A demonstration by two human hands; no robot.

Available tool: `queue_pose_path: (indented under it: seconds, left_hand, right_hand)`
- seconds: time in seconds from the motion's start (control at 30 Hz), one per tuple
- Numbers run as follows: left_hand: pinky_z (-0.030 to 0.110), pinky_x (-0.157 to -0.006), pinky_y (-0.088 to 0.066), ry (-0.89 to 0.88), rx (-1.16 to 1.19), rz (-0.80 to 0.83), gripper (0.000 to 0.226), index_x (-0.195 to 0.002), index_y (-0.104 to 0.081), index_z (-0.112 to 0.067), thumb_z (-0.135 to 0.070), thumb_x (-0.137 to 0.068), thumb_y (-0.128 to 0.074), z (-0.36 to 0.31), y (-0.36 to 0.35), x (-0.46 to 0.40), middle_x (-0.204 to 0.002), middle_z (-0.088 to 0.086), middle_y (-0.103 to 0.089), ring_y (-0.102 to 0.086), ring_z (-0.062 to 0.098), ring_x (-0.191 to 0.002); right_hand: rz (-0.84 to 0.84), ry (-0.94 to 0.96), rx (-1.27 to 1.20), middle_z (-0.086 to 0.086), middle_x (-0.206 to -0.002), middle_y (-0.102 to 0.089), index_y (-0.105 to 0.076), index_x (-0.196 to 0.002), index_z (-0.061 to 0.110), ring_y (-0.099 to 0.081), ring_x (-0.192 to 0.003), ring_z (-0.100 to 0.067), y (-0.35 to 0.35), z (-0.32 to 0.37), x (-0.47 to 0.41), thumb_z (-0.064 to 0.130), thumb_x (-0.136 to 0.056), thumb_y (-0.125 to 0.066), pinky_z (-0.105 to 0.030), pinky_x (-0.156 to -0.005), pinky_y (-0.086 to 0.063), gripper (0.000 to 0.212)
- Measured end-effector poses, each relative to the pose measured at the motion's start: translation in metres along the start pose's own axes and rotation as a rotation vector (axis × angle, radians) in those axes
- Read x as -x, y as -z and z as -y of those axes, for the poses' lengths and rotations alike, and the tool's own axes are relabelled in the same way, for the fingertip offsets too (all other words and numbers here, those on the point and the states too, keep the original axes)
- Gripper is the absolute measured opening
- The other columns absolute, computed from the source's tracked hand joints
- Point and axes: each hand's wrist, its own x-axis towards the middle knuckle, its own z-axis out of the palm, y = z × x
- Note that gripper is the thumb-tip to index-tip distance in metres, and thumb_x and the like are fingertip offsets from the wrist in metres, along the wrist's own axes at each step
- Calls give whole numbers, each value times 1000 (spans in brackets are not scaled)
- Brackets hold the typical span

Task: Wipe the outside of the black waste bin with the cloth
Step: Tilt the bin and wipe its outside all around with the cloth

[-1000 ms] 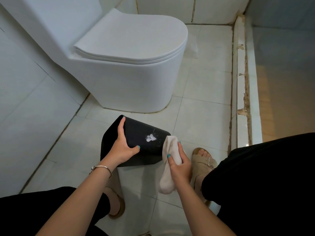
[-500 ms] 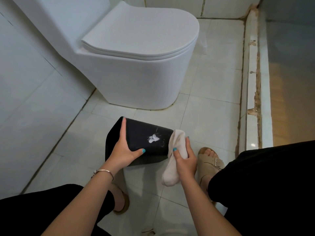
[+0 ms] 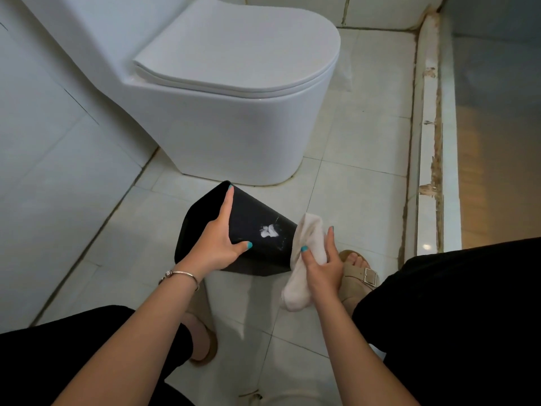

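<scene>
A: Item one, nearest: right hand [image 3: 320, 268]. State?

B: Thumb and fingers pinch a cream cloth [image 3: 307, 253]. Its upper fold presses against the bin's narrow end, just ahead of the fingertips; its loose tail hangs below the palm. Held bunched, probably so that a thick pad meets the plastic.

A: Item two: left hand [image 3: 218, 244].

B: Clamped on the black waste bin [image 3: 263, 230]. Fingers reach over the far edge near the wide end, and the thumb hooks the near edge. Judged purpose: to steady the bin while the other hand rubs.

A: Item three: the bin itself.

B: Between the two hands, tipped on its side, wide end under the left hand and narrow end towards the right. I cannot tell whether it touches the floor. Tilting turns a side wall upward for wiping. A white smear [image 3: 269, 231] sits on that wall, just right of the left thumb and short of the cloth, and is not yet wiped.

A: Item four, below the hands.

B: Tan sandals, one [image 3: 360, 276] just beyond the right hand. The person crouches over a tiled floor [image 3: 360, 159].

A: Item five, farthest.

B: White toilet [image 3: 234, 112], lid closed, well beyond the left fingertips.
</scene>
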Motion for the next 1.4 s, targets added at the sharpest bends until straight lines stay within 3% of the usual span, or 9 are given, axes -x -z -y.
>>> queue_pose_path:
  seconds: [0.1,0.23,0.4,0.6,0.7,0.77,0.93,1.03,1.4]
  left_hand:
    - [35,-76,-58,17,-34,3,121,-145,19,-55,-17,-82,-77,2,-1,1,-105,13,-62,-66,23,-85]
    - [28,-79,-57,7,18,1,120,-148,15,-52,-16,-82,-78,7,0,4,-107,-1,-56,-63,11,-88]
    - [34,-97,-50,34,17,82,136,-139,25,-61,-15,-73,-85,13,8,11,-126,-6,-42,-57,15,-106]
    - [28,-85,-52,51,49,48,138,-135,30,-62,-11,-74,-83,23,6,8,-120,-2,-53,-63,9,-94]
    - [22,-85,-48,73,83,25,135,-140,25,-59,-11,-76,-83,24,5,8,-128,-9,-45,-57,10,-101]
    - [20,-88,-45,61,111,14,131,-144,19,-58,-12,-76,-83,26,5,9,-134,-12,-41,-51,8,-108]
    - [35,-106,-44,45,121,36,133,-135,19,-70,-15,-73,-85,24,3,14,-147,-10,-36,-47,10,-121]
    - [38,-102,-49,54,82,69,139,-133,23,-70,-9,-71,-86,23,5,14,-146,-3,-41,-54,14,-117]
    - [32,-96,-51,-5,-2,82,132,-136,24,-65,-10,-78,-80,9,-4,9,-131,2,-52,-63,15,-104]
  right_hand:
    - [55,5,99,18,-124,-51,-24,-151,49,-50,-108,-11,-6,0,1,26,-88,-71,-26,-90,-39,82]
    - [74,-45,153,3,-137,-58,-28,-149,50,-56,-120,-25,-15,0,-7,35,-88,-68,-34,-94,-43,74]
    - [107,-91,181,5,-138,-58,-35,-147,49,-57,-118,-24,-21,5,-14,40,-87,-68,-30,-86,-40,69]
    - [152,-92,147,13,-138,-57,-48,-139,47,-56,-123,-19,-20,4,-22,42,-82,-72,-32,-101,-43,62]
    - [161,-81,222,12,-133,-61,-48,-135,55,-54,-122,-22,-19,6,-25,57,-73,-66,-43,-107,-42,64]
    - [213,-90,234,10,-136,-59,-47,-137,51,-55,-121,-21,-17,8,-28,50,-79,-66,-42,-106,-43,61]
    - [219,-94,309,5,-143,-54,-24,-151,47,-53,-125,-27,-14,11,-32,40,-90,-61,-39,-101,-42,71]
    - [255,-70,357,1,-143,-53,-9,-152,51,-52,-125,-30,-15,13,-31,41,-92,-58,-40,-99,-42,77]
    - [323,-27,560,6,-142,-54,-39,-141,55,-54,-122,-27,-18,27,-35,53,-92,-53,-36,-89,-42,51]
